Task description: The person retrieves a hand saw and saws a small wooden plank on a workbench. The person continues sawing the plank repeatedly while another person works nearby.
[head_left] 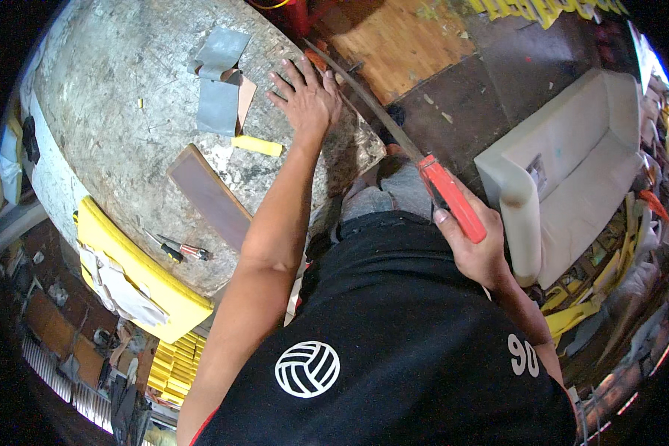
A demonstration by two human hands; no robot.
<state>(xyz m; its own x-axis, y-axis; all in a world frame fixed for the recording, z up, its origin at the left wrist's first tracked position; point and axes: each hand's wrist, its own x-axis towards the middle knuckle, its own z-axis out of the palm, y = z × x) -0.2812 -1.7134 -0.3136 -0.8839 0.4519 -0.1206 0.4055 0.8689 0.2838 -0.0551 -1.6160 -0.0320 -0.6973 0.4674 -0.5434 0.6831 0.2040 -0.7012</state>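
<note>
My left hand [308, 100] rests open, fingers spread, near the far right edge of a worn, stained worktable [111, 89]. Gripped in my right hand [476, 245] is the red handle [453, 197] of a long-bladed tool, whose thin metal blade [372, 104] reaches up past my left hand, along the table edge. Left of that hand lie grey sheet pieces [217, 100], a pinkish piece [245, 98] and a small yellow piece [256, 145]. A flat dark panel [204, 189] and two screwdrivers [189, 250] lie nearer my left forearm.
A yellow foam slab [126, 245] sits at the table's left edge, above a yellow stack [175, 364]. To my right stand an upholstered pale sofa [569, 193] and scattered yellow scraps. A wooden board [409, 48] lies on the dark floor beyond the table.
</note>
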